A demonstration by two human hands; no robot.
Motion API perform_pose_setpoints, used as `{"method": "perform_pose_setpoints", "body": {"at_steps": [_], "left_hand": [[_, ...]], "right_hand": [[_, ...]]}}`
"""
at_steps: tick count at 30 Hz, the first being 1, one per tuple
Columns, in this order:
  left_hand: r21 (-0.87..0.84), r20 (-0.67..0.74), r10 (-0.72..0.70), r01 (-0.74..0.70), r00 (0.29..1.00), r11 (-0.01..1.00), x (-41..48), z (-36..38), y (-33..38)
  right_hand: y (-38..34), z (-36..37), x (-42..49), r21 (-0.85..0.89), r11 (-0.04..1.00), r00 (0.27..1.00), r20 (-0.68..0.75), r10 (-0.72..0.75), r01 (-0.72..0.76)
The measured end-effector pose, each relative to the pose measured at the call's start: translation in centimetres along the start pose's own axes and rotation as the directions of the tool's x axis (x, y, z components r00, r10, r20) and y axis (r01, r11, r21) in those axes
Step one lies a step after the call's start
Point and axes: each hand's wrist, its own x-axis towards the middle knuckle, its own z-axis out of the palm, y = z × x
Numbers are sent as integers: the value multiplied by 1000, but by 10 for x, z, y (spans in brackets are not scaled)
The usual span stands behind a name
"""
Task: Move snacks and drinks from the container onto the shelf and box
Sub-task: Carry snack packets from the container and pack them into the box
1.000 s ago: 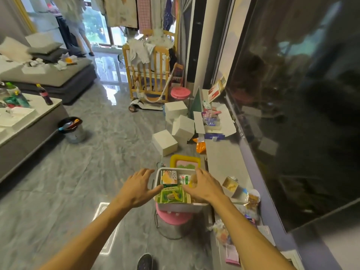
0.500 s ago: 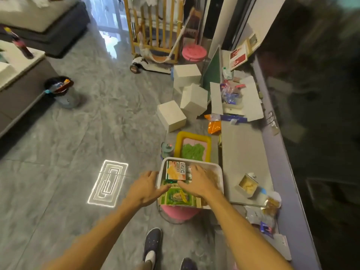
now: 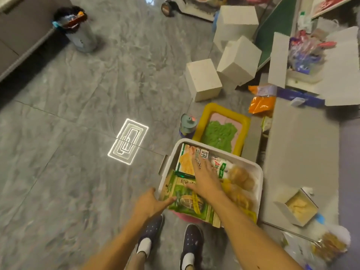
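A white plastic container (image 3: 255, 170) sits on a pink stool at my feet, full of snack packets. A green packet (image 3: 185, 199) lies at its near end, a yellow-orange packet (image 3: 185, 162) at the far left, a small white drink bottle (image 3: 221, 166) beside it, and wrapped buns (image 3: 241, 178) on the right. My left hand (image 3: 150, 204) rests open against the container's near left rim, thumb touching the green packet. My right hand (image 3: 205, 177) lies flat, fingers spread, over the packets. The grey low shelf (image 3: 300, 152) runs along the right.
A yellow-rimmed tray (image 3: 222, 125) and a small grey jar (image 3: 187, 125) stand just beyond the container. White boxes (image 3: 203, 79) lie further out. On the shelf sit an open carton (image 3: 298, 206), an orange bag (image 3: 262, 102) and a flat white box with wrappers (image 3: 305, 53). A bin (image 3: 78, 29) stands far left.
The view has tilted down toward the container and my feet. My right hand slid further over the packets; the left hand stays at the container's near left rim.
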Motion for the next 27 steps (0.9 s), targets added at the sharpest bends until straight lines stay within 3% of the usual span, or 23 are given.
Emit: {"method": "perform_pose_setpoints", "body": {"at_steps": [5,8,11,15,20,27], "left_hand": [[-278,-8,-107,101,994,955,13,28,6],[-452,127,-185,223,975,864,13,32,16],[-462,144,-228,269,963,845,12,37,18],[-406,61,-276,277,959,871,3,35,17],[-422,-114,-221,154,969,893,-18,19,37],[-579,-117,60,-117,991,807,-58,-17,87]], "right_hand": [[9,25,38,83,996,999,43,26,-29],[9,25,46,94,994,998,49,49,-54],[4,20,46,118,992,998,61,31,-38],[8,9,38,88,995,998,26,-51,48],[11,-18,18,47,994,995,-22,-93,94],[31,-72,-29,157,984,979,-196,-47,79]]}}
